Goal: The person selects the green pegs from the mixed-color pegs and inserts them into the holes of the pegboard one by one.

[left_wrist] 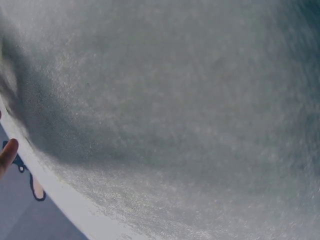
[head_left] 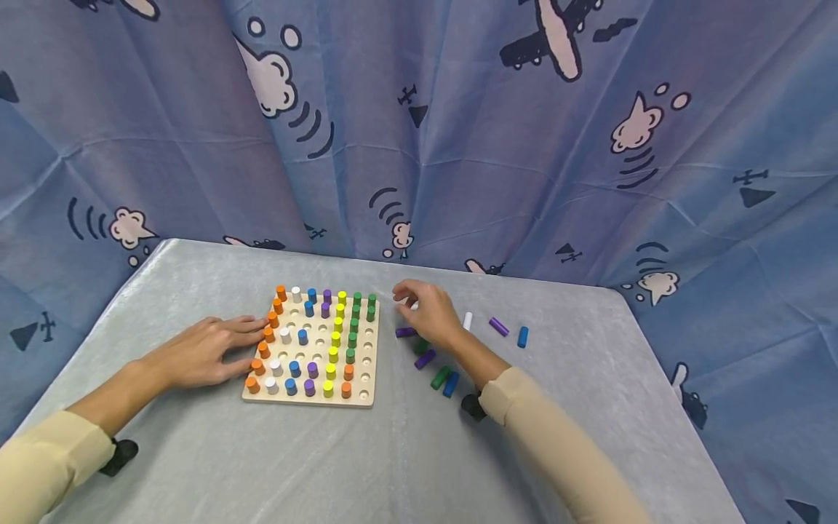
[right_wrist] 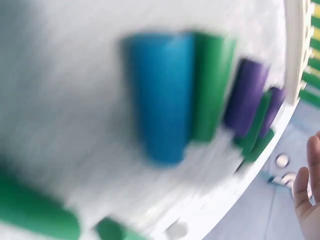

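- On the grey cloth-covered table (head_left: 196,451), a square pale wooden pegboard (head_left: 314,397) is seen partly filled: orange, yellow and green columns mostly stand, while many holes at its 3 o'clock side are judged unfilled.
- At 9 o'clock, the board is steadied by the left hand (head_left: 206,351), fingers straight and together.
- At 3 o'clock, a small white peg (head_left: 414,306) appears pinched by the right hand (head_left: 428,313).
- Loose purple, green, blue and white cylinders (head_left: 444,378) lie beside it; nothing is seen blocking the way.
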`<move>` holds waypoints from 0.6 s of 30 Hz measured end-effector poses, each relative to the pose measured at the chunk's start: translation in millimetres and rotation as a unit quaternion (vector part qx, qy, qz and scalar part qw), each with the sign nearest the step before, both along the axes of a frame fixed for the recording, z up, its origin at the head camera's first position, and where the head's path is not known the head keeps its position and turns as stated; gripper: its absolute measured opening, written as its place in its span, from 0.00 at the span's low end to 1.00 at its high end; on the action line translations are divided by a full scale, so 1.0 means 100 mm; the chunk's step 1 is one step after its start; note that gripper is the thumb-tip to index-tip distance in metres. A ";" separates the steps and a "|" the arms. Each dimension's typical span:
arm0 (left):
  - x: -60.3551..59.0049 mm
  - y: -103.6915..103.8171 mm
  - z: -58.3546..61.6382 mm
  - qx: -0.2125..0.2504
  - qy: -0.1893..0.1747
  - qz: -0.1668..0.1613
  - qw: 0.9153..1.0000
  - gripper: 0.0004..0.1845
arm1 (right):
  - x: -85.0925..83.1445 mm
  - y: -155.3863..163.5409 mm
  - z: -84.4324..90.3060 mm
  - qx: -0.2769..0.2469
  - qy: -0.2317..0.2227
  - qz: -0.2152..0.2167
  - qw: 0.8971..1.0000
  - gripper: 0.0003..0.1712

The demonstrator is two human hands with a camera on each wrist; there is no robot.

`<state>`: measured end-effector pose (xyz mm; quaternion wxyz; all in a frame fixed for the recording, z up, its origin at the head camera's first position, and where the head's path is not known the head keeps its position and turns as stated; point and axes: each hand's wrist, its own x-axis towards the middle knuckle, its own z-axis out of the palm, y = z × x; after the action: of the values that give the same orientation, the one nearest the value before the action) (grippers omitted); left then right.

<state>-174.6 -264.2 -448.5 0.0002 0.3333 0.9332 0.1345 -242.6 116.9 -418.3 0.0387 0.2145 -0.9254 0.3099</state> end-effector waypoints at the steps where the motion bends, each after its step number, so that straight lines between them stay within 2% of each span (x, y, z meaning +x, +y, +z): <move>1: 0.00 0.00 0.00 0.000 0.000 0.000 1.000 0.27 | -0.01 0.05 -0.01 0.005 -0.004 -0.008 1.000 0.13; 6: 0.00 0.00 0.00 -0.002 0.001 -0.003 1.000 0.27 | -0.03 0.27 -0.06 0.023 -0.025 -0.035 0.999 0.13; 18: -0.02 0.00 0.00 -0.011 -0.004 0.001 1.000 0.28 | -0.05 0.46 -0.23 0.047 -0.067 -0.048 0.996 0.13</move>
<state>-176.1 -263.9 -449.0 0.0071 0.3320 0.9349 0.1255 -247.1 162.8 -441.2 -0.0183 0.1501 -0.9487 0.2778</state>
